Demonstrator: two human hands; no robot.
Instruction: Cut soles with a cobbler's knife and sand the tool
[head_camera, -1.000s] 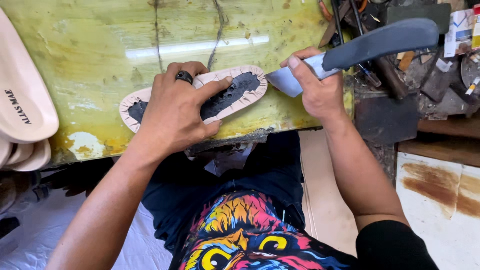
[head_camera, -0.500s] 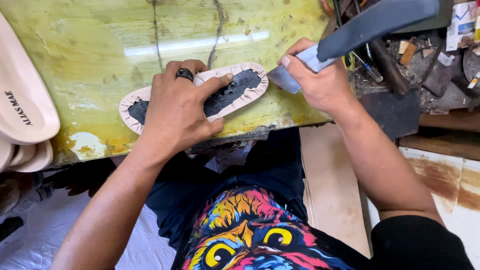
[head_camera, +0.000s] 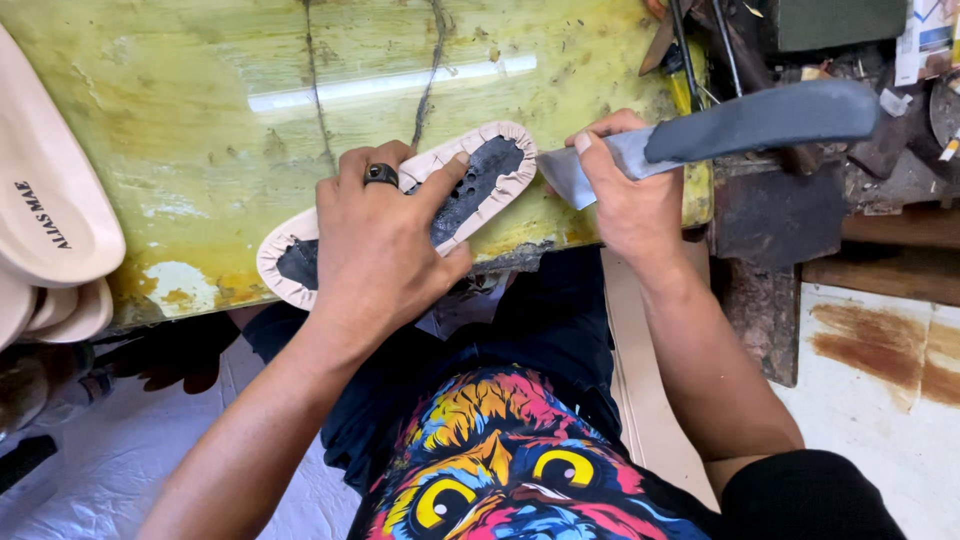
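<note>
Both hands work at the near edge of the yellow-green desk (head_camera: 200, 120). Spread wide beyond the hands, the desk is stained and cracked, its front edge running just under the knuckles. Left of the left hand, well apart from it, a stack of pale insoles (head_camera: 45, 240) overlaps the desk's end. Under the left hand (head_camera: 375, 250) lies the shoe sole (head_camera: 470, 185), slanted, pale folded leather around its rim and a dark centre; its toe points toward the right hand and its heel pokes out by the left wrist. That left hand presses flat on the sole, fingers spread open, forefinger stretched along the rim, a dark ring (head_camera: 380, 174) on one finger. Closed in a fist, the right hand (head_camera: 625, 195) grips a knife (head_camera: 740, 125) with a grey wrapped handle; its short blade reaches the sole's toe, apparently touching it.
</note>
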